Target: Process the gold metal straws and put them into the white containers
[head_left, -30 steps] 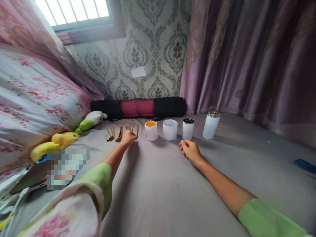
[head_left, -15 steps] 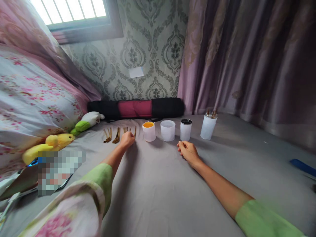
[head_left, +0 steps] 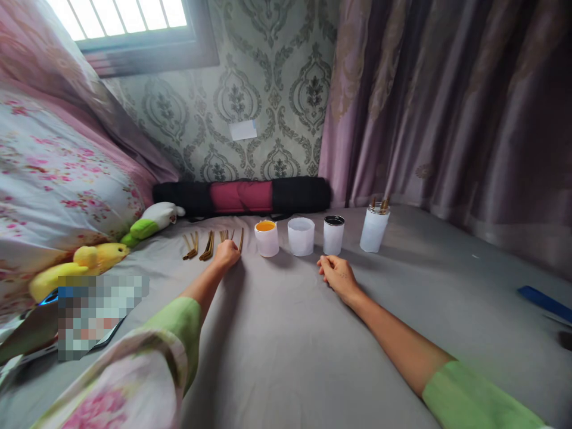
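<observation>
Left hand [head_left: 227,254] at the brown sticks [head_left: 207,246], left of the orange-topped cup [head_left: 267,244] — apparently a stick-handling step; grip cannot be determined. Right hand [head_left: 338,275], right of that cup, half-curled — contents hidden. Next move would call for fingertip precision.

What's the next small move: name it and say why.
Probably, the left hand should pinch the brown sticks just beyond it: it partly covers them, though its grip is hidden, while the right hand, loosely curled before the dark-topped white cup, shows nothing held.
</observation>
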`<state>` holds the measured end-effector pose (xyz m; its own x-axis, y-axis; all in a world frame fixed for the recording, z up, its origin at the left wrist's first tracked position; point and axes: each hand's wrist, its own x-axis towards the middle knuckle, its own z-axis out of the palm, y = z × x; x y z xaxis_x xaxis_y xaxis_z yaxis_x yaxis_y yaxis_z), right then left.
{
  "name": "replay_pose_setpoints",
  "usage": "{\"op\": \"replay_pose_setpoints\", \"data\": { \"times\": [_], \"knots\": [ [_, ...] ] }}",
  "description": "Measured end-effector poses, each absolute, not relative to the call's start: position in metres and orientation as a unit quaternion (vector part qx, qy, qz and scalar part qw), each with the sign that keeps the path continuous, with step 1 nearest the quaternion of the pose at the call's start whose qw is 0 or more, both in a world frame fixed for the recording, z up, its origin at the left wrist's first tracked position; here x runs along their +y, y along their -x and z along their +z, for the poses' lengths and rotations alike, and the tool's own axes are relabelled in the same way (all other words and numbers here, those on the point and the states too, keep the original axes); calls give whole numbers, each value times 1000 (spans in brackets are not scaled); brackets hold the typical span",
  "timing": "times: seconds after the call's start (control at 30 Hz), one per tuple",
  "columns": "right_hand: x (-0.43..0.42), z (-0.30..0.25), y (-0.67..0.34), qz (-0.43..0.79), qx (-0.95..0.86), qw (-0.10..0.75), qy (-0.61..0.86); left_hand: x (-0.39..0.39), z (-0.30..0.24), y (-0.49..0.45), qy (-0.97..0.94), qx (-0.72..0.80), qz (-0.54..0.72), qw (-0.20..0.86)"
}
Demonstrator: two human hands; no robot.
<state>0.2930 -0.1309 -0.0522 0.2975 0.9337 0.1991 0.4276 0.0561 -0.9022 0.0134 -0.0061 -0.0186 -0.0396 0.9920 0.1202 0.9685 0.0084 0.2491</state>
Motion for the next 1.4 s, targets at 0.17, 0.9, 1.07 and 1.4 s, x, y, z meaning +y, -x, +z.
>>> {"op": "replay_pose_setpoints", "data": {
  "times": [0.17,0.9,1.07,1.4],
  "knots": [
    [-130,-55,-294,255,-538,495,633,-4,-22,-14,-677,722,132,54],
    [-128,-56,-294,254,-541,488,636,-5,-23,-16,-670,728,136,51],
    [-129,-55,-294,252,-544,491,633,-4,-23,-16,-670,728,137,50],
    [-131,-52,-293,260,-540,488,634,-3,-25,-15,-665,732,140,54]
  ]
}}
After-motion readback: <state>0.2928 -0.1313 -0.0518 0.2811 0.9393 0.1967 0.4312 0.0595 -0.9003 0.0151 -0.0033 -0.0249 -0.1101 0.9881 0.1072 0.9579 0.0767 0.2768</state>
